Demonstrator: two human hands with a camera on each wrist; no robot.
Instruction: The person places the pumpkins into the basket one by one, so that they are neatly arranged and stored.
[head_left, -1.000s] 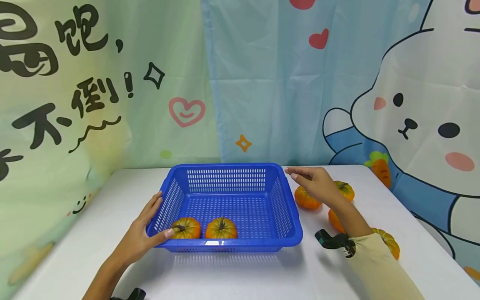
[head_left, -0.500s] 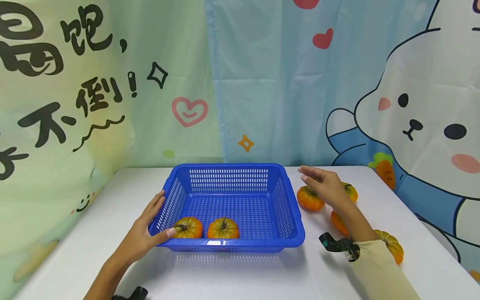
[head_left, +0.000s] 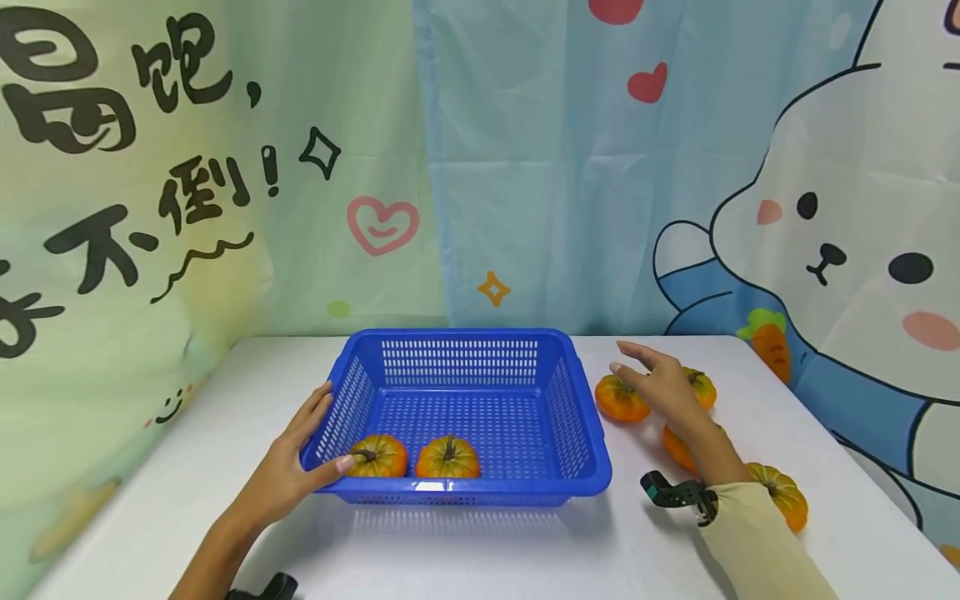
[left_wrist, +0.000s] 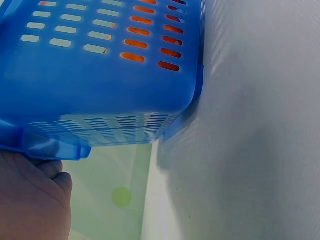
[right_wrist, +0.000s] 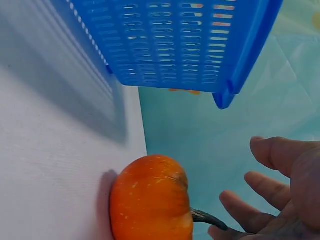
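Observation:
A blue plastic basket sits mid-table with two small orange-green pumpkins at its front left. My left hand holds the basket's left rim, thumb over the front left corner; in the left wrist view, the fingers curl beneath the rim. To the right of the basket, my right hand hovers over a pumpkin, thumb and fingers parted and nothing between them. That pumpkin's dark stem points toward the fingers in the right wrist view. My hand and forearm partly cover other pumpkins.
More pumpkins lie on the white table at right: one behind my hand, one beside my forearm and one near my sleeve. A printed curtain hangs at the table's back edge.
My right hand has moved right, from beside the basket's right rim to over the nearest pumpkin, and its thumb and fingers have spread apart. The left hand stays on the rim.

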